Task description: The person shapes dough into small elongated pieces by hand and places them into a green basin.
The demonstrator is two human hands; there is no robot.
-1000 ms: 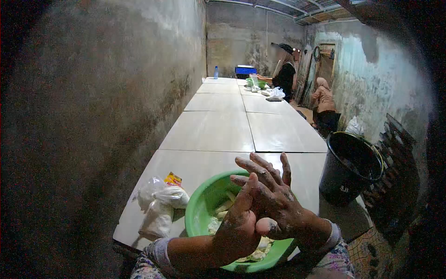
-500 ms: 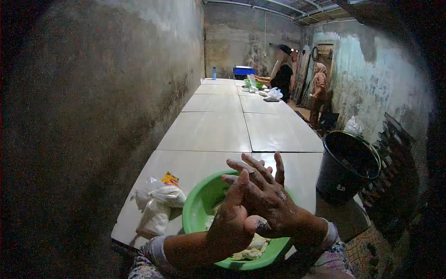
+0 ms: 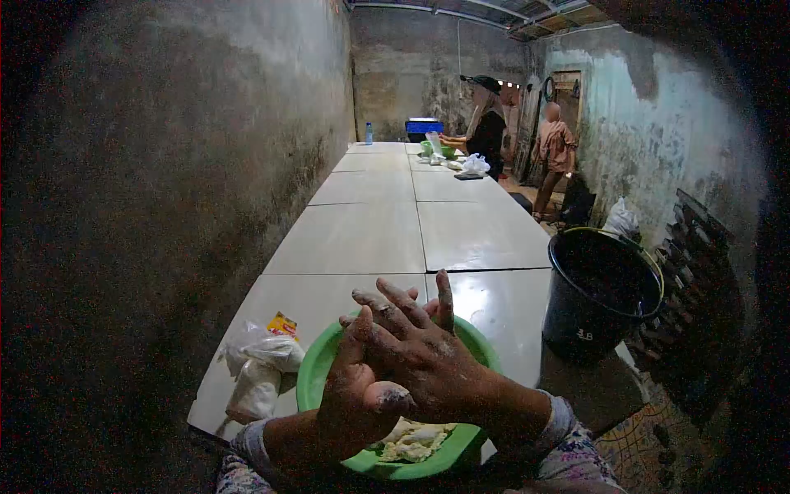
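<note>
Both of my hands are pressed together above a green basin [image 3: 311, 375] at the near end of the table. My right hand [image 3: 432, 354] lies across the palm of my left hand [image 3: 354, 395], its fingers spread and dusted with white. The left fingers are mostly hidden behind the right ones; its thumb points up. Nothing shows between the palms. Pale, crumbly dough [image 3: 414, 440] lies in the basin below. Left of the basin, plastic bags of white powder [image 3: 257, 383] sit beside a yellow and red packet [image 3: 283, 323].
A black bucket [image 3: 586, 317] stands at the table's right edge. Down the long white table [image 3: 354, 239] are a bottle [image 3: 369, 133], a blue crate [image 3: 424, 127], and bags [image 3: 475, 164]. One person [image 3: 487, 128] works there; another [image 3: 553, 152] stands near the doorway.
The view has shifted, so my hands and the basin appear further left. My right hand stays laid across the left. The far person near the doorway has risen from a crouch and now stands.
</note>
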